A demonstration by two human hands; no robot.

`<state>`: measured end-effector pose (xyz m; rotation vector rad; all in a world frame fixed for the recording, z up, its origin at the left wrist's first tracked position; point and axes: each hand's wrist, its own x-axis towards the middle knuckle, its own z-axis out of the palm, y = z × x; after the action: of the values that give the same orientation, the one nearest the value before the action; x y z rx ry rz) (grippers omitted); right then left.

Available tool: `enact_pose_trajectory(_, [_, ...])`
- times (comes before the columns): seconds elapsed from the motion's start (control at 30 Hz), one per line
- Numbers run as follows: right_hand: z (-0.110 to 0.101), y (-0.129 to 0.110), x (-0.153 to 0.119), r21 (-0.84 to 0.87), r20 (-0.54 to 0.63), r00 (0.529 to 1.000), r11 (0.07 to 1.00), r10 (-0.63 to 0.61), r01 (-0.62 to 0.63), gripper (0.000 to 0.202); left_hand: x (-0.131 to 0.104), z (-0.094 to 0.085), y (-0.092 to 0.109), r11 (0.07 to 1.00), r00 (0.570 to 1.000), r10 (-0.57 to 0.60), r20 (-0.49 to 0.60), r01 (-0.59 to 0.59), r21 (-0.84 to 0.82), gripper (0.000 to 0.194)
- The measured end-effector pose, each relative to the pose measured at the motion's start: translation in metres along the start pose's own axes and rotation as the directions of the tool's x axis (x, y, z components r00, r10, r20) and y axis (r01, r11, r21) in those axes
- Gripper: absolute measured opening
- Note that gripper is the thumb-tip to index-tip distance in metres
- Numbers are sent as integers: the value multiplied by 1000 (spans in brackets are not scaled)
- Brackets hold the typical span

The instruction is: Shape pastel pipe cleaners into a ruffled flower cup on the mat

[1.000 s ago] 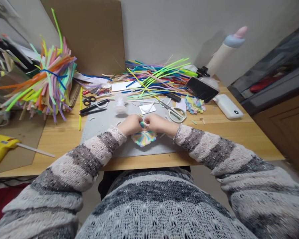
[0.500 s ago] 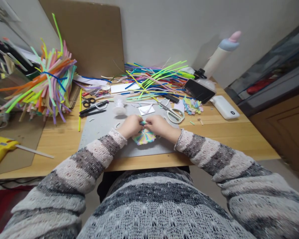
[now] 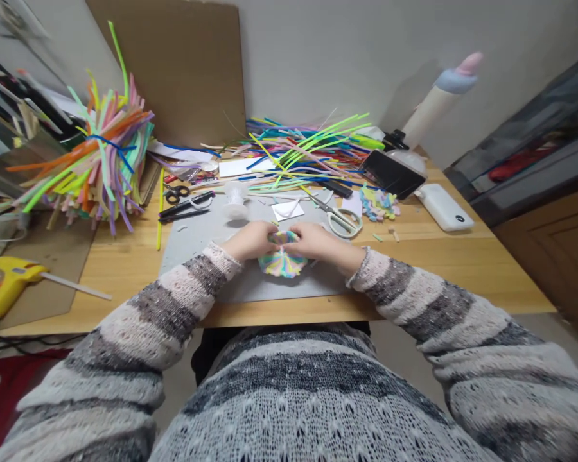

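Observation:
A round, fluffy disc in pastel stripes (image 3: 283, 262) is held just over the grey mat (image 3: 241, 289), near the table's front edge. My left hand (image 3: 253, 241) grips its left upper side, fingers closed. From the right, my right hand (image 3: 316, 244) pinches its upper right part, the thumb close to the disc's centre. Behind my hands lie a small white card (image 3: 288, 210) and a clear spool (image 3: 236, 204). Scissors with pale handles (image 3: 344, 222) rest right of the card, beside a second pastel fluffy piece (image 3: 379, 204).
Loose pipe cleaners (image 3: 308, 151) cover the back; a big bundle (image 3: 110, 154) stands left. A yellow glue gun (image 3: 12, 285) lies at far left, black pens (image 3: 185, 206) on the mat's left. A phone (image 3: 395, 174) and a white power bank (image 3: 446, 207) are at right.
The disc has opened out flatter and shows its striped face up to its top edge. My fingers have moved apart to its two sides. The whole view has shifted slightly.

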<state>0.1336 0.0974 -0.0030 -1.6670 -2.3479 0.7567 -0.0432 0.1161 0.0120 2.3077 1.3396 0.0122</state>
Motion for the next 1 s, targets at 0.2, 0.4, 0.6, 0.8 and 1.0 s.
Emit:
enact_pose_trajectory(0.2, [-6, 5, 18, 31, 144, 990, 1000, -9, 4, 28, 6, -4, 5, 998, 997, -49, 56, 47, 37, 32])
enact_pose_trajectory(0.4, [-8, -2, 15, 13, 197, 979, 998, -58, 56, 16, 4, -3, 16, 995, 991, -77, 105, 70, 74, 31])
enact_pose_trajectory(0.6, [-5, -3, 17, 28, 158, 983, 996, -89, 86, 17, 7, 2, 25, 995, 995, -75, 67, 70, 77, 26])
enact_pose_trajectory(0.8, [1, 0, 9, 8, 49, 999, 1000, 11, -11, 23, 6, -2, 17, 995, 997, -81, 5, 81, 55, 23])
enact_pose_trajectory(1.0, [0, -5, -4, 1, -46, 993, 994, 110, -111, 29, 6, -10, 8, 998, 999, -47, -27, 48, 31, 20])
